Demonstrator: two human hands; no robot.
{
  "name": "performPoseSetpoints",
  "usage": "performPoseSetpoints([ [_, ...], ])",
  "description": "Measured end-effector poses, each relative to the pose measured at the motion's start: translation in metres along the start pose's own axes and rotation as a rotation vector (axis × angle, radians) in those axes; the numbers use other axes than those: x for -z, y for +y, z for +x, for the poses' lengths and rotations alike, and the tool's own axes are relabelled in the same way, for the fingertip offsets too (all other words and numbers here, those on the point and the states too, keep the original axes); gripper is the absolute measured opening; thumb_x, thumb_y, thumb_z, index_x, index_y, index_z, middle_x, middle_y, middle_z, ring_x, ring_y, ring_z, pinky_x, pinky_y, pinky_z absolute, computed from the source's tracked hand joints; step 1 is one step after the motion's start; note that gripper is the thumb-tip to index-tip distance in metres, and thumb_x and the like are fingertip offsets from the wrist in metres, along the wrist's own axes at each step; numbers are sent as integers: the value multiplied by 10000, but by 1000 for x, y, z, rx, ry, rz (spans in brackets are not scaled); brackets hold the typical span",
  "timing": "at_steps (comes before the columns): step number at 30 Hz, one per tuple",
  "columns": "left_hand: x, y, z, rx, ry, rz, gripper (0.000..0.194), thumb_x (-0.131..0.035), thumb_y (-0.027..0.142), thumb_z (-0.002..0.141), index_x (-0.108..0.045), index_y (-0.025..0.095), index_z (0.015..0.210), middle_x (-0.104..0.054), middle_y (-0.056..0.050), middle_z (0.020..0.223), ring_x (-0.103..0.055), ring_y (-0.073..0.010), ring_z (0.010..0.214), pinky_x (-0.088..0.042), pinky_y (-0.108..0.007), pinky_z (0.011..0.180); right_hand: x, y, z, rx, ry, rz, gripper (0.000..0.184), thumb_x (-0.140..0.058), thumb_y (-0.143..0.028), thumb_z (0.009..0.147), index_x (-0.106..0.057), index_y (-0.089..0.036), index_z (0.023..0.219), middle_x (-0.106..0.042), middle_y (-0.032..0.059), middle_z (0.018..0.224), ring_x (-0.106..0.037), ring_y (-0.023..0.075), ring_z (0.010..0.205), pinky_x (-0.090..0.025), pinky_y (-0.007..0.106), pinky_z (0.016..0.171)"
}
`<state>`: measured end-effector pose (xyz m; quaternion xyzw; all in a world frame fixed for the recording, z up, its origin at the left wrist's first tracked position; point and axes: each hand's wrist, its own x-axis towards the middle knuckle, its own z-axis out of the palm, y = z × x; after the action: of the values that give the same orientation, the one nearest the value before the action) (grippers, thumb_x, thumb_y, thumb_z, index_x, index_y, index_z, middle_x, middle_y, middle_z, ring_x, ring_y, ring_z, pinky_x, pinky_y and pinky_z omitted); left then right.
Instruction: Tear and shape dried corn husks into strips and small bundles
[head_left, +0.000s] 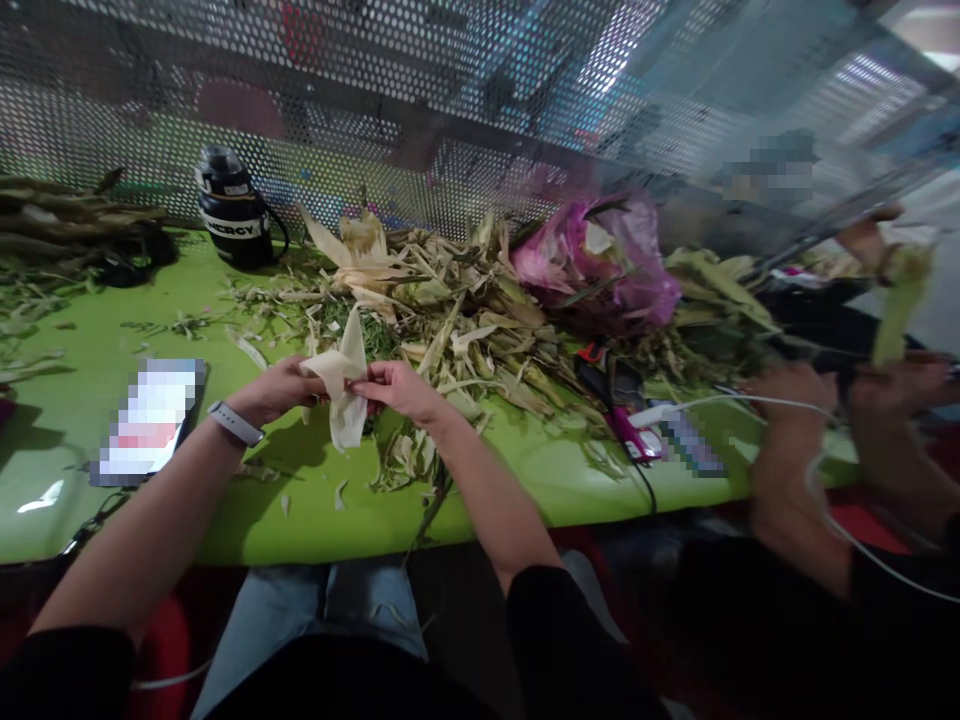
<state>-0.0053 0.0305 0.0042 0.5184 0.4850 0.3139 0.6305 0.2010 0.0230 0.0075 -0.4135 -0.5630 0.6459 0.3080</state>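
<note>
Pale corn husks [346, 415] are held up over the green table, pinched between my two hands. My left hand [289, 388], with a white wristband at its wrist, grips their left side with closed fingers. From the right, my right hand [397, 388] pinches the husks near their middle, thumb and fingers together. One husk points upward and another hangs down. Just behind lies a heap of dried corn husks and plant scraps [480, 310]. Loose husk strips [412, 455] rest on the table beside and below my right hand.
A black bottle [236, 225] stands at the back left, near a perforated metal panel [420, 110]. A lit phone [154, 420] lies left on the green table [300, 530]. A pink plastic bag [600, 260], a power bank with a cable [634, 430] and other people's hands [795, 395] are right.
</note>
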Motion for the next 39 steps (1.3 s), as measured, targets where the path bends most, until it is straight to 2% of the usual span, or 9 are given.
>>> performPoseSetpoints([
  [10, 3, 1, 1, -36, -66, -13, 258, -781, 232, 541, -663, 97, 727, -644, -39, 682, -528, -103, 582, -408, -230, 558, 0, 0, -3, 22, -61, 11, 227, -743, -325, 699, -667, -132, 793, -675, 6, 654, -591, 107, 519, -516, 243, 538],
  [15, -1, 8, -5, -57, -22, 55, 205, -743, 181, 545, -662, 114, 720, -644, -21, 648, -532, -108, 577, -419, -220, 565, -1, 5, -1, 45, -26, -35, 238, -742, -339, 706, -670, -140, 814, -667, 9, 684, -592, 111, 560, -520, 248, 558],
  [20, -1, 10, -6, -85, -10, 172, 252, -702, 206, 557, -682, 103, 786, -663, -35, 668, -535, -125, 581, -399, -228, 555, -2, 10, 0, 112, 17, -212, 213, -692, -354, 751, -634, -151, 772, -645, 1, 687, -594, 121, 581, -501, 248, 563],
  [24, 0, 8, -4, -158, -25, 335, 288, -646, 251, 618, -695, 104, 860, -669, -39, 693, -535, -135, 578, -401, -242, 566, -3, 7, -3, 167, 77, -494, 168, -580, -305, 827, -626, -150, 778, -651, 14, 686, -601, 131, 601, -456, 240, 579],
  [27, -4, 9, -5, -271, 42, 585, 227, -595, 249, 671, -689, 121, 833, -652, -30, 674, -542, -148, 591, -390, -243, 568, -7, 0, -6, 206, 161, -816, 186, -525, -280, 860, -654, -146, 854, -683, 44, 742, -607, 153, 649, -431, 251, 613],
  [31, -19, 7, -11, -412, 208, 854, 167, -547, 170, 698, -663, 130, 811, -647, -41, 673, -552, -160, 608, -370, -247, 579, -18, -4, -10, 162, 273, -1151, 272, -497, -261, 882, -644, -138, 1076, -719, 99, 872, -656, 217, 781, -442, 291, 702],
  [33, -28, 3, -12, -451, 245, 884, 157, -537, 146, 705, -648, 127, 815, -654, -57, 698, -561, -167, 622, -375, -251, 591, -26, -1, -9, 132, 310, -1226, 307, -489, -273, 897, -625, -136, 1135, -725, 118, 917, -667, 240, 834, -453, 307, 735],
  [36, -34, -1, -12, -483, 287, 902, 110, -533, 130, 704, -621, 129, 770, -635, -58, 689, -548, -166, 620, -369, -260, 594, -33, 5, -5, 103, 350, -1273, 303, -492, -289, 905, -635, -129, 1119, -725, 139, 929, -672, 251, 851, -466, 321, 751],
  [39, -20, 2, -9, -478, 372, 855, 83, -553, 125, 684, -615, 143, 736, -608, -38, 665, -534, -163, 624, -364, -270, 597, -14, 5, 0, 79, 499, -1259, 261, -475, -245, 907, -659, -157, 1069, -724, 120, 900, -669, 231, 843, -465, 317, 769],
])
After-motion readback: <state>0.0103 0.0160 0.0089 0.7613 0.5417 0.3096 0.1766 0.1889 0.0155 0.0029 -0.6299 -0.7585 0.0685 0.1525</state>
